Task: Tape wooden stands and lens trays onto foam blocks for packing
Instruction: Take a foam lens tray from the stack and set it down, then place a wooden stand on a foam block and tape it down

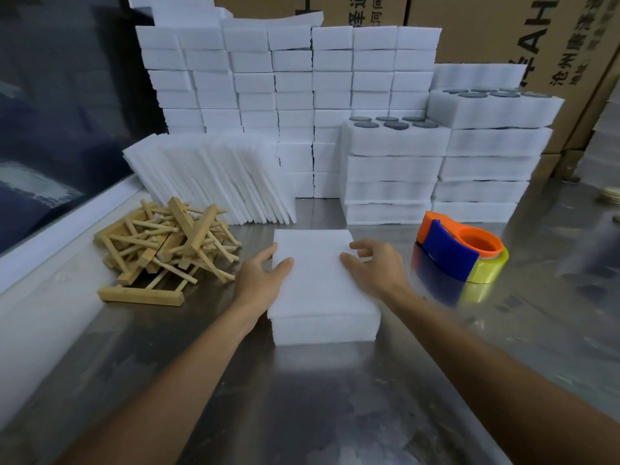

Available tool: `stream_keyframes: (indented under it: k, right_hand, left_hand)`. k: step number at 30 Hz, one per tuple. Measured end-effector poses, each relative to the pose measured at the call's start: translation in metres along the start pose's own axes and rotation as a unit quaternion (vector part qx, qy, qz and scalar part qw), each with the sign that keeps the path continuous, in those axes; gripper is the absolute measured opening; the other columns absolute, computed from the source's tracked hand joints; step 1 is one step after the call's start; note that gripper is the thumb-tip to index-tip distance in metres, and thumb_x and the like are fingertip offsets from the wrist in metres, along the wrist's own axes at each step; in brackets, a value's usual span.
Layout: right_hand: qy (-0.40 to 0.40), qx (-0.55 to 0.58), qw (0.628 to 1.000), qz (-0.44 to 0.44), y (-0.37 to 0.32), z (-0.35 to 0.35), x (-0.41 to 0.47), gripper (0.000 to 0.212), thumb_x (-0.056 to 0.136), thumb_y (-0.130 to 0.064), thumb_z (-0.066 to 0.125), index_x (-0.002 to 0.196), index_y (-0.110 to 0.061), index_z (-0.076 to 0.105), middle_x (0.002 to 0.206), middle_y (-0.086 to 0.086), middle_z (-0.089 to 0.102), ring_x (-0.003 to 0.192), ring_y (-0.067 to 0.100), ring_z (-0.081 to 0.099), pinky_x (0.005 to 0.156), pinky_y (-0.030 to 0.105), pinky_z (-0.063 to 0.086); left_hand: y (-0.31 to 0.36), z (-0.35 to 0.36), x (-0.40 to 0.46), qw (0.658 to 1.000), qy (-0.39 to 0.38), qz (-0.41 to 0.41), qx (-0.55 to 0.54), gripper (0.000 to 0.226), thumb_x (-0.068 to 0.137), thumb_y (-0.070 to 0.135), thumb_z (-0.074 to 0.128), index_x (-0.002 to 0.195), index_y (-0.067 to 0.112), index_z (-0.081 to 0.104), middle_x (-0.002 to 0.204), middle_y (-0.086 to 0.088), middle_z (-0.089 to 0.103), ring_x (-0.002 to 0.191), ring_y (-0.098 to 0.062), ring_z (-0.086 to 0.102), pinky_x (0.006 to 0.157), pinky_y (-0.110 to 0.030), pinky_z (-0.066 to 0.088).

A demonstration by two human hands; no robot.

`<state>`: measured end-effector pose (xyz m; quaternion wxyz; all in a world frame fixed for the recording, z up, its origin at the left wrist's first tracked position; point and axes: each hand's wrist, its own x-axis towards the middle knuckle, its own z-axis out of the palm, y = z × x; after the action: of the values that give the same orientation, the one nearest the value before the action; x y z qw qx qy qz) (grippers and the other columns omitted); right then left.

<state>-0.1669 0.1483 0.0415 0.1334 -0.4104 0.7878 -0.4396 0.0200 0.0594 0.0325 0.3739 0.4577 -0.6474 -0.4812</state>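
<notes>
A white foam block [318, 290] lies flat on the steel table [302, 397], with a thin foam sheet on top of it. My left hand [260, 276] touches its left edge, thumb on the top face. My right hand [374, 263] rests on the top right of the block with fingers spread. A heap of wooden stands [164, 245] lies to the left. An orange and blue tape dispenser [459, 250] with yellow tape sits to the right. Foam lens trays [396, 156] with dark round lenses are stacked behind.
Tall stacks of white foam blocks [288, 95] fill the back. Thin foam sheets [214, 182] lean in a row behind the stands. Cardboard boxes [536, 38] stand at the rear right. A dark window and white sill [50, 236] run along the left.
</notes>
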Motion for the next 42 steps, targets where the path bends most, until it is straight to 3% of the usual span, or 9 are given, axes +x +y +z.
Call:
stream_keyframes:
  k: [3,7,13,20,26,32,35,38,42]
  right_hand:
    - [0.002,-0.003,1.000,0.000,0.001,-0.002,0.002,0.037,0.092,-0.034,0.068,0.125,-0.018,0.067,0.123,0.006,0.065,0.110,0.018,0.061,0.085,0.027,0.046]
    - [-0.004,-0.007,1.000,-0.003,0.003,-0.003,0.001,0.036,0.094,-0.029,0.066,0.128,-0.017,0.066,0.128,0.005,0.064,0.113,0.021,0.062,0.095,0.033,0.049]
    - [0.003,0.001,1.000,0.004,0.003,-0.006,0.001,0.037,0.095,-0.026,0.065,0.131,-0.015,0.064,0.131,0.006,0.063,0.110,0.020,0.062,0.099,0.043,0.052]
    - [-0.001,0.047,0.999,0.028,0.001,0.005,-0.005,0.040,0.095,-0.028,0.062,0.134,-0.016,0.062,0.126,0.010,0.064,0.108,0.023,0.063,0.093,0.036,0.053]
    - [-0.026,0.056,0.998,0.027,0.000,0.009,-0.004,0.042,0.100,-0.028,0.056,0.140,-0.017,0.056,0.136,0.008,0.061,0.119,0.023,0.060,0.103,0.040,0.049]
    - [-0.099,-0.073,0.992,-0.038,0.001,0.010,0.003,0.058,0.100,-0.043,0.054,0.150,-0.016,0.042,0.166,-0.001,0.017,0.149,0.017,0.026,0.116,0.031,0.022]
    - [-0.115,-0.095,0.988,-0.044,0.002,0.008,0.007,0.061,0.099,-0.044,0.054,0.151,-0.016,0.041,0.165,-0.001,0.020,0.149,0.018,0.027,0.118,0.034,0.022]
    - [-0.104,-0.092,0.989,-0.048,0.002,0.010,0.007,0.060,0.099,-0.043,0.055,0.150,-0.014,0.043,0.164,0.001,0.023,0.148,0.019,0.028,0.118,0.033,0.023]
    - [-0.097,-0.070,0.992,-0.045,0.004,0.013,0.005,0.059,0.099,-0.041,0.057,0.149,-0.012,0.044,0.163,0.002,0.025,0.148,0.016,0.027,0.116,0.028,0.021]
  left_hand:
    - [0.002,0.002,0.003,0.998,-0.032,-0.001,0.046,0.057,0.094,0.037,0.064,0.147,0.024,0.046,0.147,0.002,0.050,0.127,-0.016,0.052,0.107,-0.033,0.043]
    - [0.000,0.001,0.002,0.997,-0.061,-0.008,0.041,0.061,0.096,0.035,0.061,0.151,0.022,0.039,0.153,0.002,0.043,0.137,-0.013,0.043,0.113,-0.033,0.037]
    - [0.002,0.010,-0.004,0.995,-0.050,0.001,0.084,0.062,0.096,0.037,0.057,0.153,0.026,0.034,0.155,0.009,0.038,0.133,-0.014,0.047,0.094,-0.022,0.039]
    - [0.000,0.008,0.006,0.999,-0.038,-0.017,0.024,0.062,0.096,0.023,0.059,0.153,0.017,0.033,0.154,0.000,0.040,0.135,-0.014,0.046,0.111,-0.034,0.039]
    - [0.000,0.011,0.007,0.997,-0.034,-0.001,0.062,0.058,0.100,0.026,0.052,0.154,0.019,0.032,0.157,0.002,0.035,0.139,-0.015,0.039,0.095,-0.022,0.032]
    - [-0.001,0.008,0.007,0.992,-0.043,0.006,0.115,0.056,0.100,0.031,0.051,0.153,0.018,0.035,0.156,0.000,0.038,0.139,-0.018,0.041,0.095,-0.022,0.034]
    - [0.005,0.001,0.008,0.988,-0.023,0.018,0.154,0.051,0.094,0.035,0.061,0.141,0.016,0.053,0.143,0.001,0.054,0.131,-0.022,0.050,0.106,-0.033,0.041]
    - [0.016,-0.018,0.015,0.950,0.107,0.114,0.272,0.029,0.093,0.034,0.062,0.113,0.015,0.070,0.119,0.001,0.067,0.106,-0.021,0.061,0.089,-0.037,0.048]
    - [0.022,-0.060,0.038,0.797,0.231,0.175,0.530,0.041,0.090,0.037,0.058,0.122,0.012,0.059,0.127,-0.013,0.053,0.117,-0.031,0.048,0.094,-0.048,0.038]
